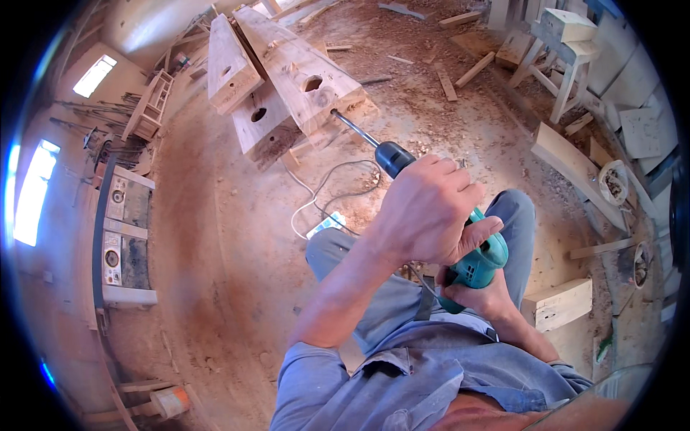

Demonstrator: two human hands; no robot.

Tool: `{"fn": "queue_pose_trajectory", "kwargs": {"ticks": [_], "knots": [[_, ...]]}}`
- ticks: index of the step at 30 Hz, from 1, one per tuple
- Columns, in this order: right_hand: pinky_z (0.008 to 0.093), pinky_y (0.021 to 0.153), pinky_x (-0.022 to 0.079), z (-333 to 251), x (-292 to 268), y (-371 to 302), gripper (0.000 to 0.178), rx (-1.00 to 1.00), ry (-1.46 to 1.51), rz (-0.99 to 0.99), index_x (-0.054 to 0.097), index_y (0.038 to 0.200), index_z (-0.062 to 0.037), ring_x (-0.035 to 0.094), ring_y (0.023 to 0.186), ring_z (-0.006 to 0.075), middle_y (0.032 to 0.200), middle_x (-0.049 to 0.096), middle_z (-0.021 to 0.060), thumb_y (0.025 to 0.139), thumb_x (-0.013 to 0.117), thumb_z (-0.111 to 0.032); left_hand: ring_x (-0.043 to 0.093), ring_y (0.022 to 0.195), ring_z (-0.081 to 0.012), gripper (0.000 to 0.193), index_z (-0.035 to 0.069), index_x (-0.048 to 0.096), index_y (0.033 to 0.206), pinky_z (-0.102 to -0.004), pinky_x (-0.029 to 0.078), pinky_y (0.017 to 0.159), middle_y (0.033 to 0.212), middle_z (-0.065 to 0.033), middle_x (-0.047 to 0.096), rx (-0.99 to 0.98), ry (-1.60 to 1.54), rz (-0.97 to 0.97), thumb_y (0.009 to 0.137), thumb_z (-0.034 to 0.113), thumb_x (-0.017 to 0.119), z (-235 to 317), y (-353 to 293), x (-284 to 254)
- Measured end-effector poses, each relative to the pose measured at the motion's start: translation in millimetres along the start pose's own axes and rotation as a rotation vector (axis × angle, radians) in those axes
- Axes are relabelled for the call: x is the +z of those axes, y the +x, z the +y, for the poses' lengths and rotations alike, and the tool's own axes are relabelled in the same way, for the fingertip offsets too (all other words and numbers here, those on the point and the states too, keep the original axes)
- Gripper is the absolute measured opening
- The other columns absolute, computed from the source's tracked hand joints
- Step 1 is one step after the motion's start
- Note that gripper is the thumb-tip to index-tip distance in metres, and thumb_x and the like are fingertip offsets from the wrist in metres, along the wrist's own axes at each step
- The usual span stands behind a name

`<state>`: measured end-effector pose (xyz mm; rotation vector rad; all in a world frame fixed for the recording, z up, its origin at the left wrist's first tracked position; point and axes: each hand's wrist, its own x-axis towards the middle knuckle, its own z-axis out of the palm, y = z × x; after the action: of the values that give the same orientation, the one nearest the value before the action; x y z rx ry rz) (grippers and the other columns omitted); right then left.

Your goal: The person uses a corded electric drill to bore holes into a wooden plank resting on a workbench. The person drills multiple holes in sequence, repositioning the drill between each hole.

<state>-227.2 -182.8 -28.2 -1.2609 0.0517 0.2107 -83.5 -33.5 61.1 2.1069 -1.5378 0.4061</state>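
Observation:
A green power drill point(487, 260) with a black chuck point(392, 156) lies slantwise in front of my body, pointing up and to the left. My left hand point(431, 205) is wrapped over the drill's body behind the chuck. Below it, my right hand point(483, 293) grips the handle, its fingers partly hidden. The long drill bit point(356, 130) meets the near end of a thick wooden beam point(316, 97), its tip out of sight there. Large round holes are cut in that beam and in the timber beneath it. Another beam point(228, 72) lies alongside on the left.
Beyond my left knee, a white power strip point(327, 224) and loose cords lie on the dusty floor. Wood chips and offcuts are scattered far right. A squared wooden block point(559, 304) sits right of my right leg. A long plank point(575, 172) and a small bucket point(613, 182) are further right.

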Motion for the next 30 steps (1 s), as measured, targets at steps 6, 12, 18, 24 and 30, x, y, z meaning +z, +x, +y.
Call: {"fn": "queue_pose_trajectory", "kwargs": {"ticks": [6,12,18,24,30], "knots": [[0.0346,0.076,0.055,-7.7,14.9,-5.7,0.035,0.080,0.017,0.033,0.065,0.106,-0.0020,0.069,0.084,0.0183,0.096,0.070,0.0087,0.073,0.070,0.009,0.062,0.067,-0.0357,0.043,0.007,0.062,0.070,-0.0450,0.048,0.066,0.067,-0.0129,0.061,-0.052,-0.003,0.012,0.090,0.044,0.071,-2.8,-1.6,-0.5],[0.0324,0.078,0.055,-1.9,22.9,-9.5,0.036,0.122,0.074,0.015,0.063,0.109,-0.0036,0.068,0.086,0.0160,0.095,0.069,0.0052,0.077,0.072,0.009,0.062,0.065,-0.0382,0.041,0.006,0.061,0.066,-0.0485,0.048,0.065,0.063,-0.0152,0.061,-0.099,-0.054,0.084,0.088,0.039,0.073,-0.3,-5.5,-1.1],[0.0334,0.074,0.053,-2.0,46.3,2.2,0.029,0.081,0.013,0.078,0.063,0.103,-0.0012,0.067,0.080,0.0185,0.089,0.070,0.0083,0.077,0.070,0.008,0.063,0.066,-0.0407,0.038,0.006,0.061,0.067,-0.0491,0.050,0.066,0.065,-0.0167,0.062,-0.088,-0.046,0.116,0.087,0.036,0.073,-16.4,-13.4,-12.8],[0.0321,0.079,0.055,9.8,43.7,-11.6,0.030,0.115,0.066,0.061,0.064,0.106,-0.0028,0.067,0.087,0.0157,0.094,0.069,0.0047,0.080,0.072,0.009,0.064,0.066,-0.0407,0.036,0.007,0.062,0.068,-0.0487,0.050,0.066,0.064,-0.0166,0.063,-0.079,-0.076,0.103,0.087,0.035,0.073,-5.4,-16.4,-7.0],[0.0323,0.078,0.055,5.9,44.5,-8.7,0.028,0.108,0.085,0.042,0.065,0.106,-0.0027,0.068,0.086,0.0157,0.093,0.070,0.0049,0.081,0.072,0.008,0.065,0.066,-0.0409,0.034,0.007,0.065,0.070,-0.0493,0.052,0.068,0.064,-0.0175,0.063,-0.119,-0.048,0.081,0.087,0.035,0.073,-3.6,-15.4,-7.6]]}}
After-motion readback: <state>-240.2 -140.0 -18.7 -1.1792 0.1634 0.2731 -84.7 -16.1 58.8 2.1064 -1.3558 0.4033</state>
